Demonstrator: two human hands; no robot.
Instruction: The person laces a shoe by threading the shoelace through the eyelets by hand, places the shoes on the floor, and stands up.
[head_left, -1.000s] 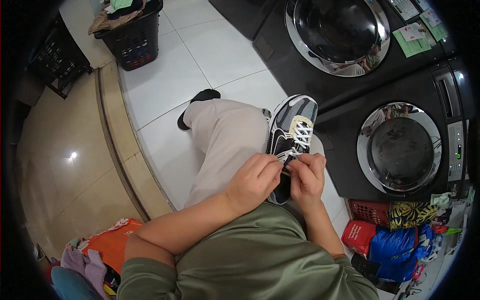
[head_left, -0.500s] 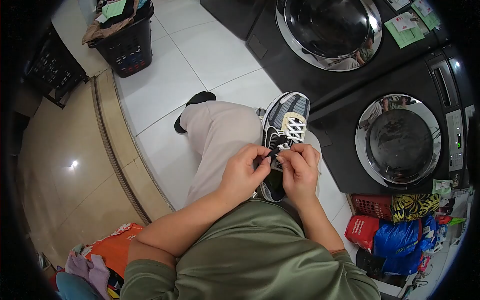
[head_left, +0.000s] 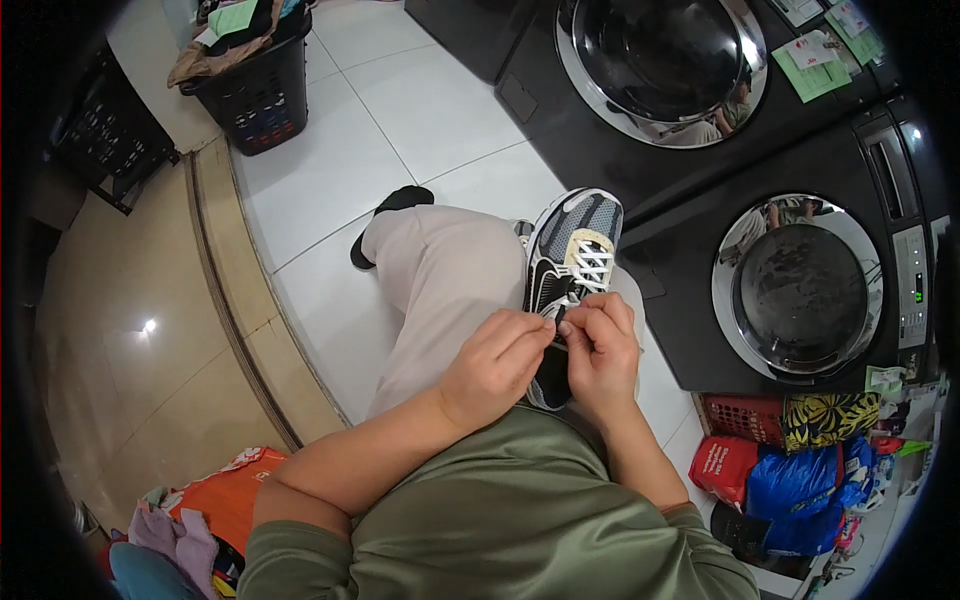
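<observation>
Sneaker [head_left: 575, 235] sits ctr, toe far, left of near machine [head_left: 795, 290], w/ L hand [head_left: 495, 365] & R hand [head_left: 605, 345] pinching laces [head_left: 593, 262] at its near end; lacing prob. in hand, next move calls for steady tension.

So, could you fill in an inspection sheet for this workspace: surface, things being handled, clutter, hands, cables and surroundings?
Surface: white tiled floor; the handling happens at lap level, beside light trousers.
Things being handled: one grey, black and white sneaker, toe pointing away from the wearer; white laces crisscrossed.
Clutter: filled black basket; orange bag; red bag and blue bag close together.
Hands: left hand and right hand bare, fingertips close together near the laces; exact grip hidden.
Cables: nothing seen that is clearly a cable.
Surroundings: two dark machines with round doors, upper door and lower door; green slips on one.
</observation>
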